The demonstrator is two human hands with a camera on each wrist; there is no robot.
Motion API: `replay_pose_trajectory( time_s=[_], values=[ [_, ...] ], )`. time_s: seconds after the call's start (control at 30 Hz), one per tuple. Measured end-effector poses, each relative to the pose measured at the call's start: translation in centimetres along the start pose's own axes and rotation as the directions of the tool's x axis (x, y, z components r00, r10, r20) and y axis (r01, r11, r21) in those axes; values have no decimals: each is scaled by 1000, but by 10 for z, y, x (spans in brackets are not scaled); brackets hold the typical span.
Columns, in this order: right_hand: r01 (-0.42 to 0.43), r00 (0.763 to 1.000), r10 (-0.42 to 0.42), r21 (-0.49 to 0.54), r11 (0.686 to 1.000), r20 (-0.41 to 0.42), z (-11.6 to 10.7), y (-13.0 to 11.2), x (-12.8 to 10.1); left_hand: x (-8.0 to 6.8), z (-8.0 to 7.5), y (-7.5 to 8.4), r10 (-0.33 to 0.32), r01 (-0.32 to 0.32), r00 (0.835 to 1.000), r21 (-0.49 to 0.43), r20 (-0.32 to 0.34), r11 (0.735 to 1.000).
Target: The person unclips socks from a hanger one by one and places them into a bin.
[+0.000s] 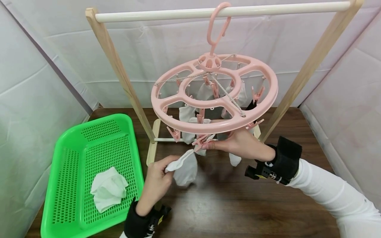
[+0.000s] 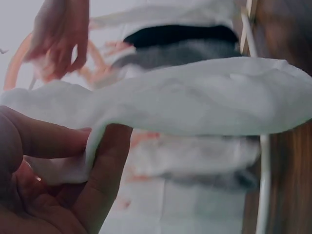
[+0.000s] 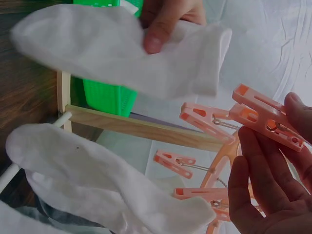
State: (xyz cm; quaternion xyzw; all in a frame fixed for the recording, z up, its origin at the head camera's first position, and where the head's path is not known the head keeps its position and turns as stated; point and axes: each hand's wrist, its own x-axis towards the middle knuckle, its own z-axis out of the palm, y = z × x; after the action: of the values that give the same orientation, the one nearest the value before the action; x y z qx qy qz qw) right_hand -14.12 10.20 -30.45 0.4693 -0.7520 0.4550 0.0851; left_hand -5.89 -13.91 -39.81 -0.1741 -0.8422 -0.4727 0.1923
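Pinched by its cuff, a white sock (image 1: pixel 186 168) hangs from my left hand (image 1: pixel 157 180) below the front rim of the pink oval drying hanger (image 1: pixel 174 124). In the left wrist view the sock (image 2: pixel 204 100) stretches away from the thumb and fingers. My right hand (image 1: pixel 244 143) reaches under the rim and pinches a pink clothespin (image 3: pixel 263 119) between thumb and fingers. The sock's cuff is close to that clothespin, apart from it in the right wrist view. Another white sock (image 3: pixel 92 170) hangs from the hanger nearby.
A wooden rack with a white bar (image 1: pixel 166 15) carries the hanger by its hook. Several white, grey and black socks hang below the hanger among pink clothespins. To the left, a green basket (image 1: pixel 135 158) holds a crumpled white cloth item (image 1: pixel 108 188). Dark wooden table (image 1: pixel 238 205) lies underneath.
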Motion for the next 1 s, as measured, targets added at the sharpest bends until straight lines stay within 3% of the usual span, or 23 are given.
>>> replay_pose_trajectory(
  time_s=[0.1,0.2,0.4,0.53,0.8,0.9,1.0],
  values=[
    [-60,998,60,1,998,-7,0,0,-3,-5,-21,-3,-1,5,997,58,-72,998],
    [-124,992,123,61,990,18,1,-1,-5,-10,-47,-3,-36,55,985,111,-169,992],
    [-203,979,186,240,949,88,3,1,-7,-19,-95,-5,-85,188,924,249,-374,950],
    [-247,968,227,256,934,107,5,3,-10,-29,-118,-9,-100,279,889,355,-448,892],
    [-246,969,232,266,932,84,6,8,-14,-46,-148,-24,-215,461,841,450,-497,765],
    [-257,966,243,271,928,85,6,10,-16,-50,-152,-31,-258,490,841,467,-475,737],
    [-264,964,248,268,926,91,6,11,-18,-53,-154,-37,-283,489,851,469,-443,736]
  ],
)
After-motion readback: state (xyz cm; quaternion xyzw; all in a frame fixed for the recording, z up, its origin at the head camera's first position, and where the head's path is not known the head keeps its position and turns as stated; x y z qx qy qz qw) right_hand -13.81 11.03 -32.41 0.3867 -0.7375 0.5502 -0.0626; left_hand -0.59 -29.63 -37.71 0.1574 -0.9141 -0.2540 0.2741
